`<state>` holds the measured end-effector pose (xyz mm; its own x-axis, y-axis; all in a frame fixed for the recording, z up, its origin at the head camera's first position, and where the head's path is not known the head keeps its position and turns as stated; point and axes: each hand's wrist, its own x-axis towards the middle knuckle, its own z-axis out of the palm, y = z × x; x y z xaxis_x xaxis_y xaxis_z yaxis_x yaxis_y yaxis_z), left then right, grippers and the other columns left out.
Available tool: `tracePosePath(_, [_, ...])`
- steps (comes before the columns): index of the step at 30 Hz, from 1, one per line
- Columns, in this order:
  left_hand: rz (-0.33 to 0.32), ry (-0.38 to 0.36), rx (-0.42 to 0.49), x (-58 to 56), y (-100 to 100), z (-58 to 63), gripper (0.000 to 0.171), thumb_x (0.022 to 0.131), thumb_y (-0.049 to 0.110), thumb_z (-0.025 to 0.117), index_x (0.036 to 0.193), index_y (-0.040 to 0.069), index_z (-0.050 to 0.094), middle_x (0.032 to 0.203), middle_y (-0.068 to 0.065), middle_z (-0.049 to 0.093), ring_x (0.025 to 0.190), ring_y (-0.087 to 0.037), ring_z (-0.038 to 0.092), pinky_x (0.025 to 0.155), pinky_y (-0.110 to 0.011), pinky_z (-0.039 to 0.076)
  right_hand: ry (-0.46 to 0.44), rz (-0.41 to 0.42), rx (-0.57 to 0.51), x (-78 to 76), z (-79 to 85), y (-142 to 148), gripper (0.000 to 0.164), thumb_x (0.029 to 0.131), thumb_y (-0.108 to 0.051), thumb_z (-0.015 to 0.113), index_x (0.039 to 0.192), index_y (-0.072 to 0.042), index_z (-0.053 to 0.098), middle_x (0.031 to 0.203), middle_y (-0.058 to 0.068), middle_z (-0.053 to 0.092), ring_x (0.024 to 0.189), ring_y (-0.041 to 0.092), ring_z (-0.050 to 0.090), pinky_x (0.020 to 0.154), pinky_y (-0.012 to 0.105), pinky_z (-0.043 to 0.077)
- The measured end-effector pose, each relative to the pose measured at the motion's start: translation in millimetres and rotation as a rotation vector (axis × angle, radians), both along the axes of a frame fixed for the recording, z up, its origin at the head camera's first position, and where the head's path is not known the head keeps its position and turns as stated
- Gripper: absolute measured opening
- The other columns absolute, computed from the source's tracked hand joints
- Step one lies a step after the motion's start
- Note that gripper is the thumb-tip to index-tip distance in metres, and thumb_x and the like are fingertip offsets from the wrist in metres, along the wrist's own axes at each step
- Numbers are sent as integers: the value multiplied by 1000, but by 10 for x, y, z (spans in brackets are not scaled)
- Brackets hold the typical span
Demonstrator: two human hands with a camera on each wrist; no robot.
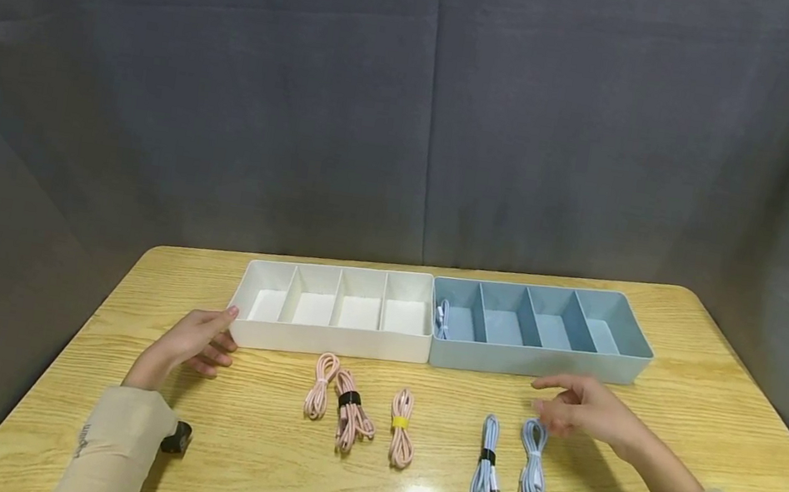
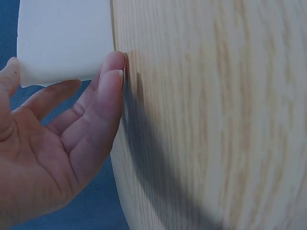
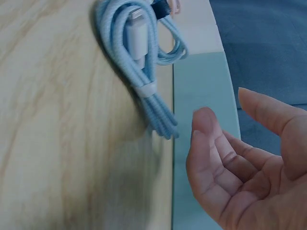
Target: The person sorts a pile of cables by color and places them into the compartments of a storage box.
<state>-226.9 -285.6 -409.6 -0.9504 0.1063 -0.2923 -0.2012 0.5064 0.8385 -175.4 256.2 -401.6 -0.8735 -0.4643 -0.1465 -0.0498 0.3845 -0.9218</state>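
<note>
My left hand (image 1: 200, 339) is at the left end of a white divided box (image 1: 328, 343), its thumb by the front corner and its fingers loosely bent. In the left wrist view, the fingertips lie close beside the box's end wall (image 2: 67, 43); firm contact is hard to tell. Nothing is in my right hand (image 1: 584, 407), which hovers with relaxed fingers just beyond a coiled light blue cable (image 1: 534, 461) with a white tie. To that cable's left lies another light blue cable (image 1: 485, 461) with a black strap. A blue divided box (image 1: 537, 363) stands behind the right hand.
Three coiled pink cables (image 1: 319, 387) lie before the white box, one with a black strap, one with a yellow band (image 1: 401, 422). A light blue cable (image 1: 442, 318) sits in the blue box's leftmost compartment. Both boxes stand end to end on the wooden table (image 1: 243, 460), before a dark curtain.
</note>
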Motion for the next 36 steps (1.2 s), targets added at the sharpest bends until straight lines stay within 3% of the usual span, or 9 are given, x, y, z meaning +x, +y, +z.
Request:
tracePosePath(13, [-2,-4,-10,24,-1,1,75,94,54,33,125,-14,40,95,-20,59,70,-21,64,58,-36,55,-111,26,-21,34,-111,31,56,88,-13,60,126,19,34,66,10,55,58,13,50,50,28,47])
tracePosePath(23, [3,-7,-2,24,8,-11,75,93,54,34,125,-13,40,93,-18,60,70,-21,64,58,-37,55,-101,4,78,44,-184,47,50,87,-16,62,120,17,44,68,12,62,58,19,58,51,33,52])
tracePosePath(36, [2,-8,-20,12,10,0,74,94,54,33,126,-13,39,94,-18,59,71,-21,64,58,-37,55,-119,1,71,35,-249,50,37,87,-10,60,114,14,50,70,14,64,59,24,62,49,33,52])
